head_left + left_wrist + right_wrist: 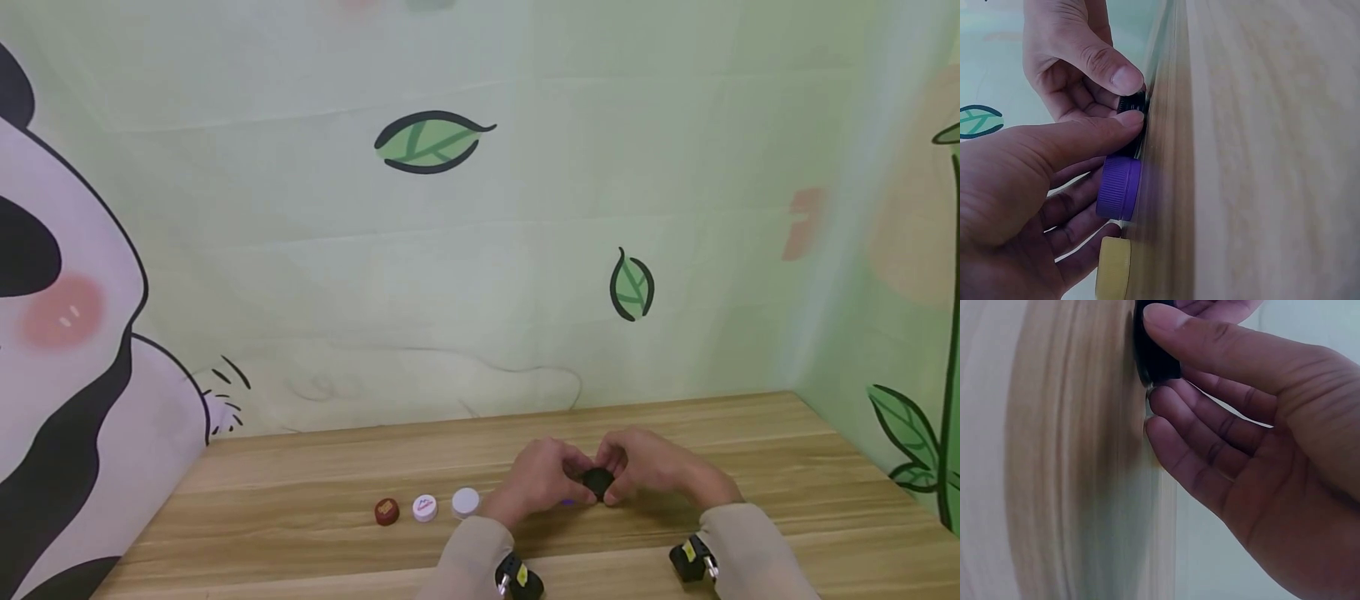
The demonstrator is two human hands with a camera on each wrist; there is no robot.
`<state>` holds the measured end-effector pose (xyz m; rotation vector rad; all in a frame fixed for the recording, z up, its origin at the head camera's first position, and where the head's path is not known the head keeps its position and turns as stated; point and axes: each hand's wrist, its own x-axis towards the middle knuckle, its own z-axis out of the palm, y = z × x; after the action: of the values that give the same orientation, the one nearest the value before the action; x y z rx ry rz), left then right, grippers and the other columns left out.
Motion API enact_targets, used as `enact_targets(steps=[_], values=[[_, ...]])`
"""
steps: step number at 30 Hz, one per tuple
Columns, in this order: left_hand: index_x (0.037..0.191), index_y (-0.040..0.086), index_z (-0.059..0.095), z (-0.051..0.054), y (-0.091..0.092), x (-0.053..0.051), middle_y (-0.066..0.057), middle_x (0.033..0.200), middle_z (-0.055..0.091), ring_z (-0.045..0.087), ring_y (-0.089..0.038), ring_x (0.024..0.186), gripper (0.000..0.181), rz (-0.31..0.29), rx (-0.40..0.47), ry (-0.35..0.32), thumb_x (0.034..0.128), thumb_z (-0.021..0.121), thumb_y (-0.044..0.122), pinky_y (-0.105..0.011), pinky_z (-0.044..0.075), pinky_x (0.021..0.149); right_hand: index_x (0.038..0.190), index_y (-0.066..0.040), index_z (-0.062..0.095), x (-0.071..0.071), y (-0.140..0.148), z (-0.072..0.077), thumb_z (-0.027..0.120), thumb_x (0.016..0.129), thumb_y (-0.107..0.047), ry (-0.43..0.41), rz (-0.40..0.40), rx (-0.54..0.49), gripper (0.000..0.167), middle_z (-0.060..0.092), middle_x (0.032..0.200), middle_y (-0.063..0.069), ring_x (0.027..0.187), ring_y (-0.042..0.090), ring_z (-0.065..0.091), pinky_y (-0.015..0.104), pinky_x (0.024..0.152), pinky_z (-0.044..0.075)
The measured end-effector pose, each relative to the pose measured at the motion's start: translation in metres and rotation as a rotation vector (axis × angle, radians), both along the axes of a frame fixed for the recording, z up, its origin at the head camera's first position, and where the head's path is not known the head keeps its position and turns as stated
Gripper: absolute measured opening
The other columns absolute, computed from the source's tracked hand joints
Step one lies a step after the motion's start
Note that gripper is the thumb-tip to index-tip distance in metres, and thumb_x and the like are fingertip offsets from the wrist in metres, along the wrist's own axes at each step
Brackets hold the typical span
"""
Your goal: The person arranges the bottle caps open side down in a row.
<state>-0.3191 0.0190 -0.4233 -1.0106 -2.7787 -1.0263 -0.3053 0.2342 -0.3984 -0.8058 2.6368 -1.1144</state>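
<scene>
A black bottle cap [598, 482] is on the wooden table between the two hands. My left hand [536, 477] grips its left side, the thumb laid against the ridged edge in the left wrist view. From the other side my right hand [647, 462] pinches the same cap, thumb in front and fingers behind. Close by the left fingers stands a purple bottle cap [1119, 187], mostly hidden in the head view. Beyond it in the left wrist view is a yellow bottle cap [1113, 269], which the left hand covers in the head view.
Left of the hands, a white cap [465, 501], a white cap with a printed mark [424, 507] and a dark red cap [386, 511] lie in a row on the table [300, 550]. A printed cloth backdrop [525, 292] rises behind the table's far edge.
</scene>
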Motion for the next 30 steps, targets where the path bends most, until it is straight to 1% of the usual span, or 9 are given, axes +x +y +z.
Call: enact_targets(steps=[8,11,16,19,21,23,26,28,30], values=[[0.106,0.007,0.082,0.001,0.000,0.000,0.002,0.101,0.080,0.067,-0.001,0.087,0.034,0.001,0.003,-0.020,0.0758,0.097,0.012,-0.018,0.051,0.083,0.103,0.001,0.067,0.001,-0.001,-0.001,0.089,0.075,0.006,-0.012,0.017,-0.006,0.036,0.070,0.094,0.005,0.089,0.019,0.065,0.028,0.081,0.055],[0.106,0.007,0.082,0.002,0.000,0.001,0.000,0.101,0.080,0.068,-0.003,0.086,0.035,-0.005,0.019,-0.034,0.0753,0.097,0.012,-0.019,0.052,0.082,0.103,0.002,0.067,0.001,0.000,0.000,0.089,0.074,0.007,-0.016,0.021,-0.017,0.036,0.071,0.094,0.006,0.089,0.019,0.066,0.027,0.080,0.055],[0.108,0.006,0.082,0.005,0.001,0.001,-0.001,0.100,0.080,0.071,-0.004,0.088,0.036,-0.010,0.073,-0.098,0.0766,0.097,0.017,-0.019,0.053,0.082,0.106,0.003,0.068,0.003,0.006,0.001,0.088,0.075,0.003,-0.036,0.013,-0.036,0.037,0.072,0.097,0.007,0.090,0.021,0.067,0.030,0.081,0.056],[0.111,0.005,0.081,0.005,0.003,0.000,-0.001,0.100,0.081,0.072,-0.004,0.090,0.039,-0.001,0.121,-0.150,0.0797,0.095,0.024,-0.020,0.055,0.081,0.108,0.001,0.069,0.004,0.011,0.002,0.087,0.078,-0.002,-0.031,-0.021,-0.038,0.035,0.072,0.099,0.006,0.093,0.020,0.066,0.032,0.083,0.056],[0.112,0.004,0.080,0.005,0.005,-0.001,-0.002,0.100,0.080,0.072,-0.004,0.091,0.040,0.005,0.152,-0.158,0.0821,0.093,0.027,-0.021,0.055,0.082,0.108,0.000,0.070,0.004,0.014,0.003,0.086,0.081,-0.004,-0.005,-0.051,-0.057,0.031,0.072,0.100,0.006,0.093,0.020,0.066,0.033,0.082,0.056],[0.113,0.004,0.080,0.004,0.007,-0.003,-0.002,0.101,0.080,0.072,-0.006,0.092,0.041,0.016,0.186,-0.150,0.0835,0.092,0.028,-0.022,0.055,0.082,0.106,0.001,0.070,0.003,0.015,0.003,0.084,0.084,-0.004,0.047,-0.086,-0.082,0.027,0.072,0.098,0.006,0.092,0.020,0.066,0.032,0.081,0.056],[0.114,0.002,0.079,0.003,0.012,-0.005,-0.003,0.104,0.079,0.072,-0.010,0.096,0.038,0.036,0.232,-0.118,0.0848,0.090,0.024,-0.023,0.055,0.084,0.105,0.001,0.070,0.001,0.017,0.005,0.083,0.087,-0.004,0.120,-0.167,-0.100,0.023,0.071,0.095,0.005,0.089,0.020,0.065,0.033,0.077,0.056],[0.116,0.002,0.078,0.002,0.015,-0.005,-0.004,0.107,0.079,0.073,-0.014,0.100,0.038,0.061,0.259,-0.110,0.0846,0.090,0.020,-0.024,0.055,0.085,0.107,0.002,0.071,0.000,0.017,0.006,0.082,0.089,-0.005,0.144,-0.229,-0.098,0.022,0.072,0.096,0.004,0.089,0.020,0.066,0.035,0.077,0.056],[0.117,0.002,0.078,0.001,0.019,-0.005,-0.007,0.111,0.079,0.073,-0.018,0.103,0.039,0.080,0.279,-0.103,0.0835,0.090,0.018,-0.025,0.056,0.086,0.110,0.002,0.071,0.000,0.017,0.007,0.081,0.091,-0.005,0.147,-0.277,-0.095,0.023,0.072,0.100,0.007,0.091,0.021,0.067,0.038,0.078,0.057]])
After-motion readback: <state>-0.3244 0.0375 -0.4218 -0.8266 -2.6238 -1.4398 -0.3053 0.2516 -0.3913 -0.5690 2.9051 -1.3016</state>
